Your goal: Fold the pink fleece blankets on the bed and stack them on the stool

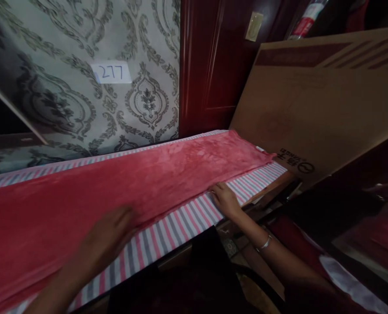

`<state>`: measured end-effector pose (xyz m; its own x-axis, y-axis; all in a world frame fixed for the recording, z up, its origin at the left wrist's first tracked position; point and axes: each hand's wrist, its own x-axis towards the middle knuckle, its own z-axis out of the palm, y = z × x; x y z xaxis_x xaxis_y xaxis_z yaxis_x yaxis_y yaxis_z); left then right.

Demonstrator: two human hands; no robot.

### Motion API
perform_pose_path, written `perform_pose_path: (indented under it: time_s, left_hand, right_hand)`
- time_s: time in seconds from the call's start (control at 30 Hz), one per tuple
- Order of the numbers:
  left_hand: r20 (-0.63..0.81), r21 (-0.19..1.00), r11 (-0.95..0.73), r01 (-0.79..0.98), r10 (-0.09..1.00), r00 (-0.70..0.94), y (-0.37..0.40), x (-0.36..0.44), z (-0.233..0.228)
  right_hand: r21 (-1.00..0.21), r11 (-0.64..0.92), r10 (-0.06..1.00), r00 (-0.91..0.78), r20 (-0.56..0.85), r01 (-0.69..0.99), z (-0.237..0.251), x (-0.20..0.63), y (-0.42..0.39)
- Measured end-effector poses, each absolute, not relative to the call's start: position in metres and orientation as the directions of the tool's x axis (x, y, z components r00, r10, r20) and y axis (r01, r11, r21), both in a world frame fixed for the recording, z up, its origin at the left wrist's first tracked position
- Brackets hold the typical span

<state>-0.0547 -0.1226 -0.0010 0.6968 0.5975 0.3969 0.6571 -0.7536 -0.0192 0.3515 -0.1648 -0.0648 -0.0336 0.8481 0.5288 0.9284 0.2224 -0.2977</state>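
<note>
A long red plush cloth (167, 165), folded into a strip, lies on a striped sheet (180, 224) of white, pink and grey. A small white tag shows near its far right end. At the near edge of the cloth, my right hand (224, 199) has its fingers bent and closed on the fabric. My left hand (107, 233) is further left, over the same near edge. Motion smears its fingers, so their grip is not clear.
A large cardboard box panel (318, 96) leans behind the right end of the table. Patterned wallpaper and a dark red door (210, 56) stand behind. A number card (111, 72) reads 277. A bottle (307, 19) is at the upper right.
</note>
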Motion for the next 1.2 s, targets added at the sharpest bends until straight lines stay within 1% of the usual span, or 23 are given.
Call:
perform_pose_path:
  time_s: [0.03, 0.07, 0.13, 0.2, 0.27, 0.33, 0.47, 0.53, 0.67, 0.73, 0.8, 0.9, 0.97, 1.03, 1.1, 1.2]
  left_hand:
    - [0.376, -0.093, -0.827, 0.555, 0.487, 0.788, -0.117, -0.032, -0.008]
    - [0.377, -0.149, -0.855, 0.497, 0.416, 0.828, -0.114, -0.009, -0.014]
    - [0.281, -0.183, -0.890, 0.417, 0.359, 0.890, -0.109, 0.030, -0.020]
    - [0.174, -0.193, -0.897, 0.397, 0.367, 0.914, -0.107, 0.059, -0.020]
    - [0.106, -0.202, -0.883, 0.424, 0.410, 0.906, -0.106, 0.075, -0.017]
    - [0.090, -0.214, -0.865, 0.454, 0.445, 0.891, -0.106, 0.082, -0.015]
    - [0.097, -0.235, -0.868, 0.438, 0.427, 0.899, -0.107, 0.086, -0.016]
    - [0.090, -0.232, -0.865, 0.444, 0.436, 0.896, -0.107, 0.089, -0.018]
    - [0.147, -0.231, -0.840, 0.491, 0.468, 0.871, -0.107, 0.091, -0.021]
    - [0.165, -0.252, -0.840, 0.480, 0.451, 0.877, -0.107, 0.089, -0.022]
    - [0.140, -0.258, -0.854, 0.451, 0.429, 0.892, -0.108, 0.086, -0.022]
    - [0.128, -0.229, -0.875, 0.425, 0.406, 0.905, -0.108, 0.083, -0.023]
    - [0.177, -0.211, -0.870, 0.445, 0.414, 0.893, -0.107, 0.084, -0.023]
    - [0.219, -0.190, -0.865, 0.465, 0.424, 0.879, -0.106, 0.087, -0.023]
    - [0.231, -0.175, -0.867, 0.466, 0.424, 0.876, -0.105, 0.092, -0.023]
    - [0.197, -0.192, -0.875, 0.445, 0.410, 0.891, -0.103, 0.101, -0.026]
  right_hand:
    - [-0.294, 0.230, 0.848, -0.043, 0.527, 0.928, -0.065, 0.354, -0.165]
    - [-0.282, 0.249, 0.847, -0.067, 0.528, 0.926, -0.064, 0.355, -0.164]
    - [-0.246, 0.301, 0.836, -0.131, 0.533, 0.921, -0.064, 0.356, -0.163]
    - [-0.207, 0.332, 0.824, -0.176, 0.539, 0.920, -0.065, 0.356, -0.161]
    - [-0.170, 0.340, 0.816, -0.201, 0.542, 0.925, -0.065, 0.356, -0.157]
    - [-0.124, 0.343, 0.820, -0.232, 0.523, 0.931, -0.066, 0.355, -0.152]
    - [-0.029, 0.307, 0.848, -0.260, 0.462, 0.951, -0.065, 0.352, -0.142]
    - [-0.011, 0.297, 0.841, -0.256, 0.476, 0.955, -0.064, 0.351, -0.140]
    - [-0.025, 0.313, 0.796, -0.248, 0.552, 0.949, -0.063, 0.354, -0.147]
    - [-0.040, 0.338, 0.782, -0.257, 0.568, 0.940, -0.064, 0.356, -0.154]
    - [-0.069, 0.368, 0.777, -0.266, 0.570, 0.927, -0.065, 0.359, -0.159]
    - [-0.137, 0.380, 0.782, -0.239, 0.576, 0.915, -0.062, 0.362, -0.159]
    - [-0.170, 0.353, 0.783, -0.191, 0.591, 0.920, -0.058, 0.365, -0.156]
    - [-0.173, 0.333, 0.786, -0.172, 0.594, 0.927, -0.054, 0.366, -0.152]
    - [-0.163, 0.366, 0.785, -0.210, 0.583, 0.916, -0.052, 0.365, -0.149]
    - [-0.152, 0.453, 0.766, -0.296, 0.570, 0.879, -0.051, 0.360, -0.150]
